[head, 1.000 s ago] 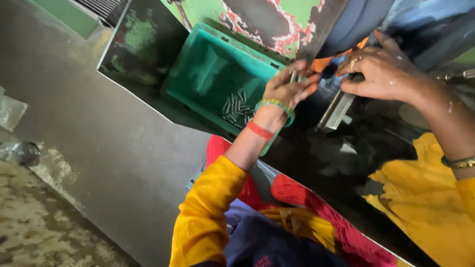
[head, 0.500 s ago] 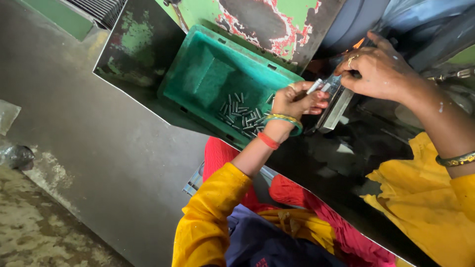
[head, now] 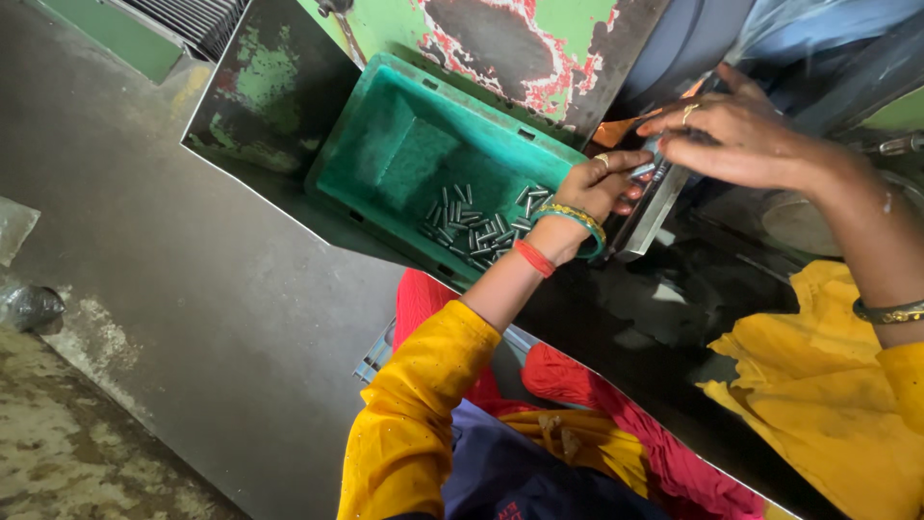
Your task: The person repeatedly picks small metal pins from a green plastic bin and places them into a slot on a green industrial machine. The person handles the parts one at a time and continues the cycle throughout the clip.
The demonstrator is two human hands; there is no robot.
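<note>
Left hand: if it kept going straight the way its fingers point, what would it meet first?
The left hand points up and right, toward the metal chute at its fingertips; likely that first, then the right hand just beyond. Depth between them is unclear.

In front of me the desk (head: 289,144) is a dark, worn metal machine bed with flaking green paint, its edge running slantwise above the floor. Directly on it sits a green plastic crate (head: 404,144), tilted toward me, its near rim at the desk's edge. Inside the crate a scatter of small metal pins (head: 476,226) lies heaped in the lower corner, the rest of its bottom bare. Below the desk's edge the grey concrete floor (head: 173,308) spreads out, stained and rough at the lower left. On it, near the left margin, lies a crumpled clear plastic bag (head: 29,306).
</note>
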